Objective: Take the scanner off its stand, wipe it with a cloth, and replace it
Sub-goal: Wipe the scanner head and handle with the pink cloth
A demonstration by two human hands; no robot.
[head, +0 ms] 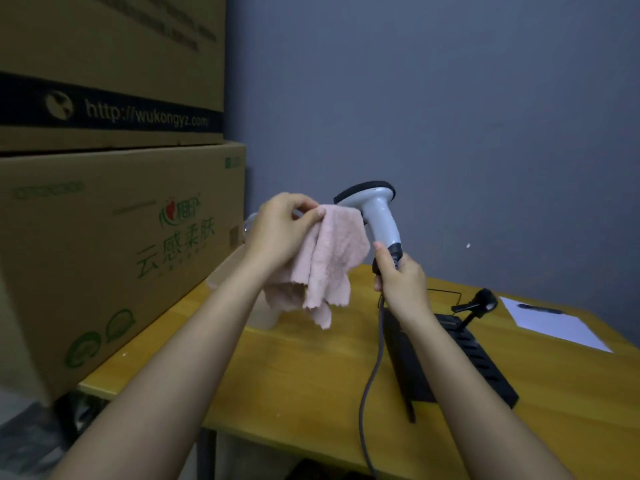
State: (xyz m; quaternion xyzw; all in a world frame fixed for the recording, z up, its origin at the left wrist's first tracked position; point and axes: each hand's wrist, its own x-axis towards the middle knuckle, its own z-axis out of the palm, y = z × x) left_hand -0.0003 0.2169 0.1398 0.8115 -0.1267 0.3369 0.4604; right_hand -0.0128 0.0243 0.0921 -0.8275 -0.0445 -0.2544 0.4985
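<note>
1. The barcode scanner (377, 216) is off its stand, upright in the air at the middle of the frame, its black-rimmed head tipped toward the left.
2. My right hand (403, 282) is closed around the bottom of its grey handle, where the grey cable (372, 372) hangs down to the lower edge.
3. My left hand (280, 233) pinches the pink cloth (329, 261) just left of the scanner's head; the cloth's right edge touches the handle.
4. The black stand (474, 306) sits empty on the wooden table (311, 375), right of my right hand.
5. A white sheet of paper (550, 323) lies at the right edge.
6. Stacked cardboard boxes (104, 237) fill the left side.
</note>
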